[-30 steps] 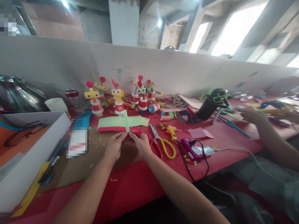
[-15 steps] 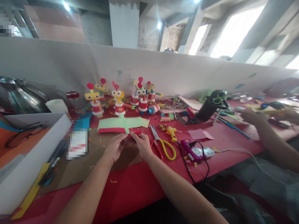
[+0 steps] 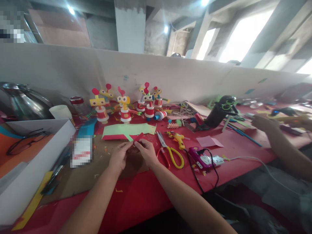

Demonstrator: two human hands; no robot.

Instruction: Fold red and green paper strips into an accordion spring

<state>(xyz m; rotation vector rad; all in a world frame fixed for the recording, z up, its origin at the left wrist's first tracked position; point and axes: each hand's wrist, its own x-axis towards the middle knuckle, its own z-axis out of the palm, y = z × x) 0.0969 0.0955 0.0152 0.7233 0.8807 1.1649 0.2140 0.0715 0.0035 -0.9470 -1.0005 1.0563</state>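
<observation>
My left hand (image 3: 118, 157) and my right hand (image 3: 147, 151) meet over the brown cardboard (image 3: 94, 177), fingers pinched together on paper strips. A light green strip (image 3: 128, 137) sticks out up and to the left from the fingertips, and a red strip (image 3: 139, 136) points up and to the right. Where the strips cross is mostly hidden by my fingers. Just beyond lies a light green paper sheet (image 3: 129, 128) next to a red paper piece (image 3: 113, 137). Scissors with yellow and red handles (image 3: 170, 152) rest right of my right hand.
Several paper-cup figures (image 3: 125, 114) stand along the back. At right are a yellow glue gun (image 3: 179, 141), a purple power strip (image 3: 200, 159) with cords, and a black bottle (image 3: 215, 113). A white box (image 3: 46, 152) stands left. Another person's arm (image 3: 280, 146) reaches in.
The green strip has swung from near upright to leaning left. The red strip has turned from nearly level to slanting up right. Both hands stay close together.
</observation>
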